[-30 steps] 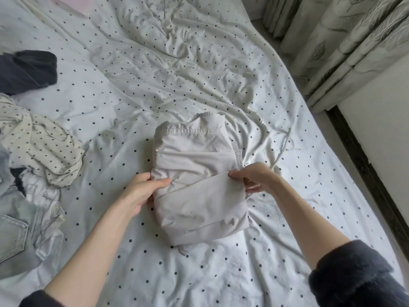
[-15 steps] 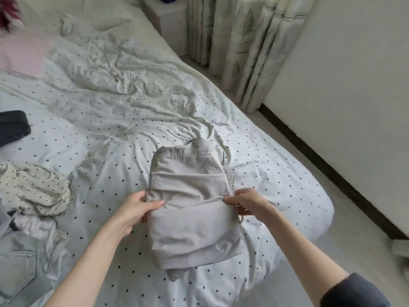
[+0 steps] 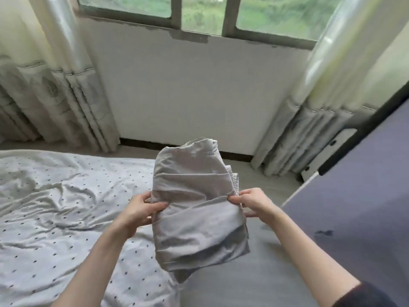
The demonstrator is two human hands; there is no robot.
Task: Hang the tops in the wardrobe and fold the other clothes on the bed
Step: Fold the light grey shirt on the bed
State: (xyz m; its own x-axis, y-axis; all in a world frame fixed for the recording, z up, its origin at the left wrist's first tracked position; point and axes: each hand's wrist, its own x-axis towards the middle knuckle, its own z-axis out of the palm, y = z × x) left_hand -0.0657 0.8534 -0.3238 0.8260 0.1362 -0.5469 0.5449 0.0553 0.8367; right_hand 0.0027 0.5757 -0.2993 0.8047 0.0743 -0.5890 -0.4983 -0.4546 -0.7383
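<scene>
A folded light-grey garment (image 3: pixel 194 209) hangs in the air between my hands, over the bed's right edge and the floor. My left hand (image 3: pixel 143 209) grips its left side, thumb on top and fingers underneath. My right hand (image 3: pixel 252 201) pinches its right side at the fold. The bed (image 3: pixel 55 207), covered in a white sheet with dark dots, fills the lower left. No wardrobe or other clothes show in this view.
Straight ahead is a white wall under a window (image 3: pixel 199 14), with pale curtains at the left (image 3: pixel 55 89) and right (image 3: pixel 321 107). A grey-purple flat surface with a dark frame (image 3: pixel 358 196) stands at the right. Grey floor (image 3: pixel 254 280) lies beside the bed.
Both hands have lifted the folded garment off the bed and carried it right. The view has swung from the bed toward the window wall; the clothes pile has left the view.
</scene>
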